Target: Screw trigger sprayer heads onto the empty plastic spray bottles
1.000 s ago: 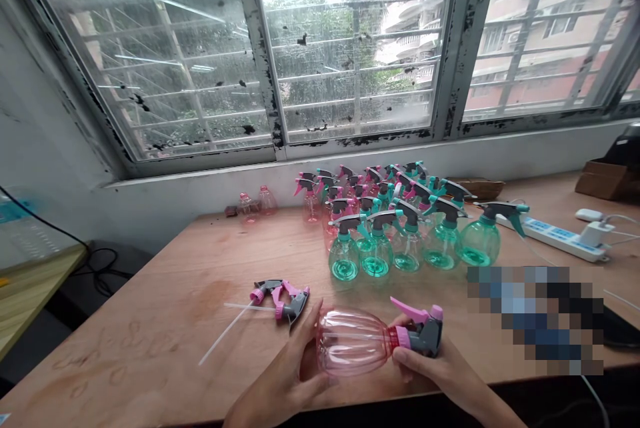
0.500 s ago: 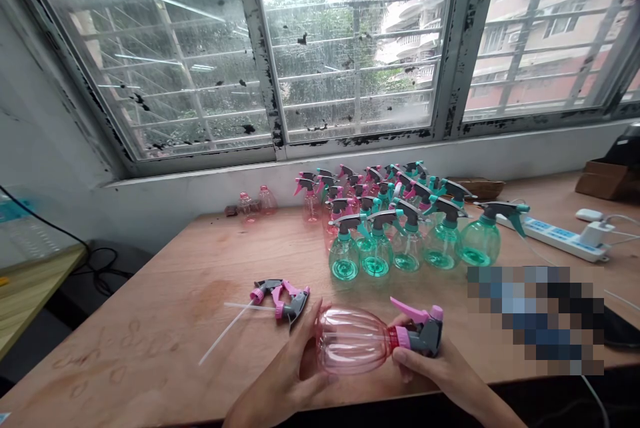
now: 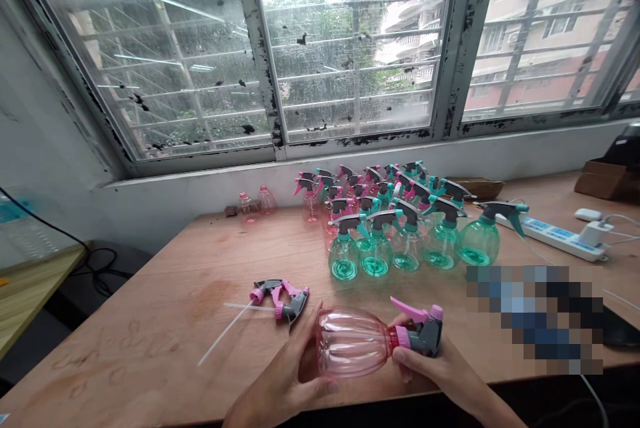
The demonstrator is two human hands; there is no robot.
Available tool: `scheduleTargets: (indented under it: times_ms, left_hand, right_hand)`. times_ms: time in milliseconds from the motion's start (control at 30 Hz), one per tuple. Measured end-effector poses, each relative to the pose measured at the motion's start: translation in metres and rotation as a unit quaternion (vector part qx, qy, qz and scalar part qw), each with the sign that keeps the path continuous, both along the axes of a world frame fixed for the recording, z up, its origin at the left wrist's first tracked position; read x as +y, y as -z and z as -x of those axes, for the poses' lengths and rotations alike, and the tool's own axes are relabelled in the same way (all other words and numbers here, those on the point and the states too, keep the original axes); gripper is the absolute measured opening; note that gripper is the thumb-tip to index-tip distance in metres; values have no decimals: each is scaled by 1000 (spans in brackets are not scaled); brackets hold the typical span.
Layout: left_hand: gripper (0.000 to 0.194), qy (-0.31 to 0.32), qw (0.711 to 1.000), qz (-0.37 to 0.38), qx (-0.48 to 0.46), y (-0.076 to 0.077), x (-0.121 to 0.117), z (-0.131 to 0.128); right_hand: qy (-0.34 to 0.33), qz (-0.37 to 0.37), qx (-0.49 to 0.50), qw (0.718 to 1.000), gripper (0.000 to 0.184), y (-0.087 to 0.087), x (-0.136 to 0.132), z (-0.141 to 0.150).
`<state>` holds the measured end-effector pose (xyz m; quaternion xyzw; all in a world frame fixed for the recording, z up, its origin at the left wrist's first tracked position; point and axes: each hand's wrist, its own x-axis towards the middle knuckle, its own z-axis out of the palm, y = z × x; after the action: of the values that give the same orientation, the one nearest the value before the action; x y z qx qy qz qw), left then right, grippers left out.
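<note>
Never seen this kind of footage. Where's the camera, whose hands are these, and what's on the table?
No machine here: these are a person's own two bare hands, filmed by one camera worn on their head, looking forward and down. All the pictures come from that camera. The left hand cups the body of a clear pink spray bottle, and the right hand holds its neck and grey trigger head. On the wooden table stand rows of teal and pink spray bottles. Nearer the hands lie two loose spray heads and a thin white tube. Two pink bottles without heads stand by the window.
</note>
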<state>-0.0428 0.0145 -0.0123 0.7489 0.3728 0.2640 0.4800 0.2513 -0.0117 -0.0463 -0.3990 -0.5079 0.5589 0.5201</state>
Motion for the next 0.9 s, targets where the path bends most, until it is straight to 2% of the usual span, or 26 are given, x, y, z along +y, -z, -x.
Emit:
scheduleTargets:
  times_ms: [133,233,433,633,767,900]
  left_hand:
    - [90,17,998,11,-61,5,0,-2]
    - [85,6,999,3,-53,2,-1,-3]
    - [106,36,998,10,-49,-2,2,0]
    - [93,2,999,8,-50,2,0,-2]
    - [86,30,998,2,-48,6,1,0]
    - [102,27,999,-10,-21,3,2,2]
  right_hand:
    - [-1,5,4,1000,42,1,0,0]
    - [-2,3,12,1000,41,1,0,-1]
    - [-5,1,19,1000,41,3,1,-2]
    - [-2,1,17,1000,40,3,1,-2]
    - [-5,5,18,1000,41,2,0,-2]
    - [-6,8,21,1000,43,3,0,-2]
